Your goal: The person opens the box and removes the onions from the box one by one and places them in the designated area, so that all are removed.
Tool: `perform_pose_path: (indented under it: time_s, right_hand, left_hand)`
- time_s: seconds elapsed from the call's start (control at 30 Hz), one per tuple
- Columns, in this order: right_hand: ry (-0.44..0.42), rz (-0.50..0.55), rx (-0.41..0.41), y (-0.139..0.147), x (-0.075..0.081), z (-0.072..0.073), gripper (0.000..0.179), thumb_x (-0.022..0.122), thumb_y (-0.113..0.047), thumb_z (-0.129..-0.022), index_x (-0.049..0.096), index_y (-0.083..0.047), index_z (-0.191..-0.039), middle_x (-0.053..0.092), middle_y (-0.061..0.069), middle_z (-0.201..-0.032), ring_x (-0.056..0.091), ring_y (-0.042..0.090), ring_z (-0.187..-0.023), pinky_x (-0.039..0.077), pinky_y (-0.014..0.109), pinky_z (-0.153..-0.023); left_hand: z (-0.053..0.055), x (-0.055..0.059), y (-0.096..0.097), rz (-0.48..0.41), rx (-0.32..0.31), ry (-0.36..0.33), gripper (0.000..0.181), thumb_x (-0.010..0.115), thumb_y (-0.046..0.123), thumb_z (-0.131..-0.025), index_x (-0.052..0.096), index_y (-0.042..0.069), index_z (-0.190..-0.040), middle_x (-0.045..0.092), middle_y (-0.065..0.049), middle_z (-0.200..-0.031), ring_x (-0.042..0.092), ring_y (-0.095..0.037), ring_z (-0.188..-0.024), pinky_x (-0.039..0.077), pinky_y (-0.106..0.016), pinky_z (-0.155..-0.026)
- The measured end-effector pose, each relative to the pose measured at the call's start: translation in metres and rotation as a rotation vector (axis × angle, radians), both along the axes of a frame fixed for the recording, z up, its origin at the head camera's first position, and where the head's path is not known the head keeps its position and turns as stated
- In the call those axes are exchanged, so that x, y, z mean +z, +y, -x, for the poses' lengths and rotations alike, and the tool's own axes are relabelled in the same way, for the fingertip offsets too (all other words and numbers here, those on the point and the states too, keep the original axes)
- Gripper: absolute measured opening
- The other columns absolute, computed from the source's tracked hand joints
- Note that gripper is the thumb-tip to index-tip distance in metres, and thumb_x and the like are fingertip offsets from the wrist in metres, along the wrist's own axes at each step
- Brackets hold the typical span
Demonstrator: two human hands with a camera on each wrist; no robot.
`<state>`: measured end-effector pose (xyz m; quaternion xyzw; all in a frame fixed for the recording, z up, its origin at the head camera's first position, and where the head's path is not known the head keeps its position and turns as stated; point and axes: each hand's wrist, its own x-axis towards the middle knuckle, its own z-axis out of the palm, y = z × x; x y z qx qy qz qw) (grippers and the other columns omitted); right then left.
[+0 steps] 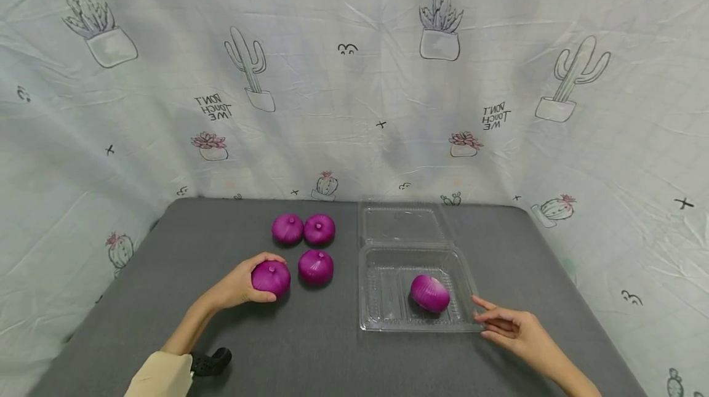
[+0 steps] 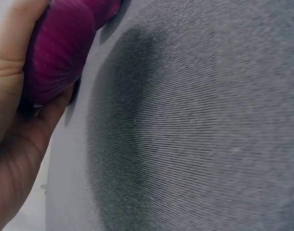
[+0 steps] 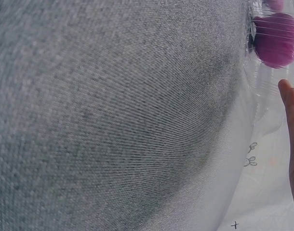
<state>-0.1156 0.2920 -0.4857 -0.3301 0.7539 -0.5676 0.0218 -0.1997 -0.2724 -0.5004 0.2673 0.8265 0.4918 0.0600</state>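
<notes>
My left hand (image 1: 244, 283) grips a purple onion (image 1: 271, 279), thumb on the near side and fingers round the far side. In the left wrist view this onion (image 2: 60, 48) sits between thumb and fingers, close over the grey cloth. Another onion (image 1: 316, 267) stands just to its right, and two more, a left one (image 1: 287, 229) and a right one (image 1: 319, 229), sit side by side behind. A clear plastic container (image 1: 388, 327) lies with one onion (image 1: 430, 293) on its side inside. My right hand (image 1: 512, 330) has its fairly straight fingertips right at the container's right rim.
The container's clear lid (image 1: 407, 224) is folded back flat behind it. Grey cloth (image 1: 310, 360) covers the table. A white curtain (image 1: 354, 89) printed with cacti hangs behind and at the sides. A black strap (image 1: 212, 362) shows by the left sleeve (image 1: 160, 375).
</notes>
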Motion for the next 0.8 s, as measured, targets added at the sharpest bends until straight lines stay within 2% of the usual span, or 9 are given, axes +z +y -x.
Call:
perform_pose_path:
  time_s: [0.17,0.27,0.4,0.57,0.8]
  right_hand:
    - [0.003,0.009,0.014,0.000,0.000,0.001,0.025,0.064,0.012,-0.084,0.063,0.011,-0.109,0.052,-0.007,-0.138,0.059,0.008,-0.112,0.051,0.022,-0.084]
    - [0.011,0.008,0.016,0.000,0.000,0.002,0.026,0.063,0.013,-0.083,0.064,0.010,-0.109,0.052,-0.006,-0.138,0.060,0.009,-0.111,0.051,0.022,-0.084]
    - [0.013,0.004,0.018,0.000,0.000,0.002,0.025,0.063,0.013,-0.084,0.064,0.010,-0.109,0.052,-0.006,-0.138,0.060,0.010,-0.111,0.051,0.022,-0.084]
    - [0.016,0.009,0.018,0.000,-0.001,0.001,0.026,0.063,0.014,-0.083,0.063,0.010,-0.109,0.052,-0.005,-0.138,0.060,0.010,-0.112,0.050,0.022,-0.084]
    - [0.019,0.010,0.021,0.000,-0.001,0.001,0.026,0.063,0.014,-0.083,0.063,0.011,-0.109,0.052,-0.005,-0.138,0.061,0.012,-0.111,0.051,0.023,-0.084]
  left_hand:
    - [0.007,0.003,0.001,0.012,0.041,0.040,0.063,0.086,0.010,-0.069,0.052,0.012,-0.122,0.055,-0.012,-0.121,0.057,-0.021,-0.101,0.054,-0.032,-0.074]
    - [0.011,0.003,0.003,0.025,0.072,0.041,0.066,0.088,0.011,-0.066,0.051,0.010,-0.120,0.056,-0.012,-0.121,0.056,-0.022,-0.101,0.053,-0.032,-0.075]
    - [0.014,0.003,0.006,0.035,0.109,0.010,0.068,0.090,0.014,-0.064,0.049,0.007,-0.118,0.055,-0.014,-0.120,0.057,-0.025,-0.100,0.053,-0.032,-0.075]
    - [0.016,0.002,0.009,0.072,0.114,-0.026,0.069,0.090,0.018,-0.065,0.050,0.006,-0.120,0.054,-0.016,-0.122,0.057,-0.028,-0.099,0.052,-0.033,-0.074]
    - [0.016,0.000,0.011,0.116,0.145,-0.021,0.070,0.090,0.024,-0.065,0.054,0.010,-0.123,0.056,-0.015,-0.120,0.057,-0.029,-0.099,0.052,-0.033,-0.073]
